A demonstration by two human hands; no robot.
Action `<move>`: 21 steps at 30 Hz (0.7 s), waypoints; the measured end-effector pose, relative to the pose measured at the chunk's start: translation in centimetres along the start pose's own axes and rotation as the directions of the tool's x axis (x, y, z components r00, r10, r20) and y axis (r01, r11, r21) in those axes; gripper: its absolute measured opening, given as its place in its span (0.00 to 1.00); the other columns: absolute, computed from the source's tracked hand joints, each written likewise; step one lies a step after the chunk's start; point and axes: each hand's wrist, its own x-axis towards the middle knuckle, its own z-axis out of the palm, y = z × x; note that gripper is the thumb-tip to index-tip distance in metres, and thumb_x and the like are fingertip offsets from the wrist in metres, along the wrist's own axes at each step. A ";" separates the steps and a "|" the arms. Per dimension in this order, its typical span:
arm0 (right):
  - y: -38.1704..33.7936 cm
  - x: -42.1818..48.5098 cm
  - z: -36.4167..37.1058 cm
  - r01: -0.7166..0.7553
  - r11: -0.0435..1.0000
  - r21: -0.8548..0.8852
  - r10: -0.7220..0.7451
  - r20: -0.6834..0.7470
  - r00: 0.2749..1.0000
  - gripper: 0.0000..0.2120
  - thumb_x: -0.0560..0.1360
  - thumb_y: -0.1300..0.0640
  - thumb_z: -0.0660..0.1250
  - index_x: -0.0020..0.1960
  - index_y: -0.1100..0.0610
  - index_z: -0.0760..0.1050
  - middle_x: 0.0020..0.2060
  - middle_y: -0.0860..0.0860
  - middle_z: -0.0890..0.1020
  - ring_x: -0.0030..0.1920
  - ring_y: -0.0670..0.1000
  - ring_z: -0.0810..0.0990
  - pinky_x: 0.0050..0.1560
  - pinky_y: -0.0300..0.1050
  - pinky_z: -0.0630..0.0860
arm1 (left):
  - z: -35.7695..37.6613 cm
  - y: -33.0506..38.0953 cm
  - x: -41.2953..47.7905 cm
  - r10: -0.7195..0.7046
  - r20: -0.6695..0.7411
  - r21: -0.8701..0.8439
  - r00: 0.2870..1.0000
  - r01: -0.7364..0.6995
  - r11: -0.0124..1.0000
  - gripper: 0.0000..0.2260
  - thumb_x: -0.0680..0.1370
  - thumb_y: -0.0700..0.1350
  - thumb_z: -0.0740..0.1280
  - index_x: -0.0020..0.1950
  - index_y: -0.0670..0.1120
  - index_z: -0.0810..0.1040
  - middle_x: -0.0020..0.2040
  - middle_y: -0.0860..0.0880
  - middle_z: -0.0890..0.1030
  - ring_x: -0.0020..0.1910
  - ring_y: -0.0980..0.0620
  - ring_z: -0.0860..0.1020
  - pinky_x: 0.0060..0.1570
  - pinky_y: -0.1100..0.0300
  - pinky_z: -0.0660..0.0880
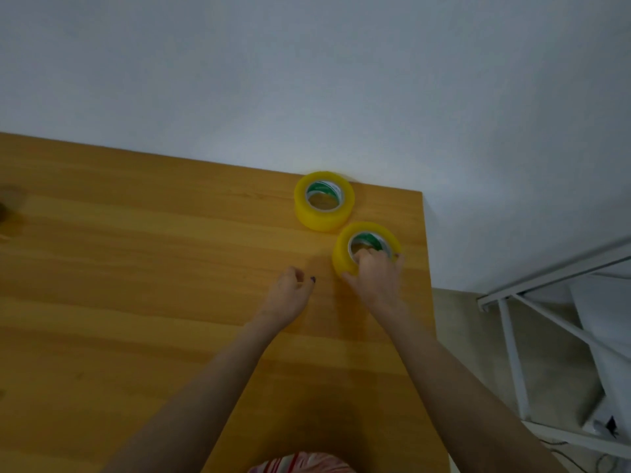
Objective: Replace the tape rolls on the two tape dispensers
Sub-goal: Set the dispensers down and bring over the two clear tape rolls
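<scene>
Two yellow tape rolls lie flat near the far right corner of the wooden table (153, 268). The far roll (324, 201) sits by the wall, untouched. On the near roll (367, 247) my right hand (375, 278) is closed, with fingers in its core and over its outer rim. Just left of that roll my left hand (290, 291) hovers with fingers loosely curled, holding nothing. No tape dispenser is in view.
The table's right edge (428, 285) runs close beside the near roll. Beyond it stands a white metal frame (512, 353) on the floor. A blurred object (8, 206) shows at the table's far left. A white wall rises behind the table.
</scene>
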 end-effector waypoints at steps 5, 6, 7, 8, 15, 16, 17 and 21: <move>-2.4 -3.3 0.1 0.128 0.989 0.078 -0.126 -0.033 0.991 0.13 0.74 0.48 0.68 0.53 0.54 0.75 0.50 0.49 0.80 0.57 0.51 0.76 0.70 0.59 0.52 | 0.2 0.1 0.3 -0.186 0.019 -0.490 0.982 0.171 0.855 0.24 0.80 0.55 0.59 0.67 0.38 0.69 0.49 0.48 0.77 0.53 0.46 0.78 0.57 0.47 0.76; -3.0 -3.7 -0.1 0.172 0.981 0.096 -0.168 -0.041 0.985 0.12 0.74 0.49 0.68 0.52 0.55 0.76 0.49 0.49 0.80 0.57 0.51 0.76 0.70 0.59 0.52 | 0.2 0.2 0.3 -0.214 0.036 -0.581 0.976 0.195 0.790 0.25 0.79 0.56 0.60 0.67 0.38 0.68 0.50 0.47 0.76 0.53 0.46 0.77 0.54 0.50 0.77; -3.5 -4.1 -0.2 0.213 0.971 0.105 -0.209 -0.042 0.977 0.12 0.73 0.49 0.68 0.53 0.55 0.76 0.50 0.49 0.80 0.57 0.52 0.76 0.70 0.59 0.51 | 0.1 0.2 0.3 -0.234 0.055 -0.650 0.971 0.213 0.730 0.26 0.78 0.56 0.62 0.68 0.39 0.67 0.52 0.46 0.75 0.53 0.46 0.76 0.49 0.52 0.78; -4.2 -4.4 -0.3 0.247 0.964 0.103 -0.245 -0.032 0.969 0.13 0.73 0.50 0.69 0.54 0.55 0.76 0.50 0.49 0.80 0.57 0.52 0.76 0.70 0.60 0.50 | 0.0 0.3 0.2 -0.249 0.067 -0.694 0.966 0.224 0.684 0.27 0.77 0.57 0.63 0.68 0.40 0.66 0.54 0.45 0.74 0.53 0.45 0.74 0.44 0.53 0.78; -7.0 -4.9 0.6 0.446 0.894 0.049 -0.444 -0.049 0.895 0.12 0.71 0.53 0.71 0.52 0.58 0.78 0.47 0.52 0.80 0.55 0.56 0.77 0.70 0.65 0.55 | -1.5 -2.9 0.4 -0.302 -0.132 -0.632 0.944 0.154 0.760 0.17 0.73 0.49 0.69 0.54 0.37 0.77 0.41 0.43 0.78 0.42 0.43 0.79 0.33 0.50 0.80; -7.2 -4.8 0.6 0.472 0.880 0.055 -0.472 -0.017 0.882 0.13 0.73 0.53 0.69 0.54 0.58 0.77 0.50 0.53 0.80 0.58 0.56 0.75 0.70 0.63 0.54 | -1.7 -3.1 0.4 -0.312 -0.151 -0.624 0.938 0.154 0.766 0.15 0.73 0.49 0.69 0.52 0.38 0.78 0.40 0.43 0.78 0.42 0.43 0.79 0.35 0.48 0.81; -7.4 -4.5 0.5 0.494 0.867 0.067 -0.496 0.022 0.868 0.14 0.75 0.52 0.67 0.57 0.58 0.76 0.53 0.53 0.79 0.59 0.56 0.74 0.70 0.61 0.54 | -1.9 -3.4 0.4 -0.322 -0.165 -0.622 0.932 0.155 0.767 0.13 0.73 0.48 0.69 0.50 0.40 0.78 0.39 0.43 0.78 0.41 0.43 0.79 0.37 0.45 0.81; -8.3 -2.7 0.1 0.585 0.794 0.165 -0.601 0.066 0.797 0.20 0.79 0.45 0.56 0.59 0.57 0.77 0.53 0.52 0.80 0.58 0.53 0.74 0.62 0.50 0.62 | -3.0 -4.5 0.9 -0.395 -0.219 -0.626 0.892 0.182 0.758 0.12 0.73 0.51 0.68 0.48 0.42 0.78 0.42 0.43 0.78 0.43 0.42 0.79 0.43 0.43 0.80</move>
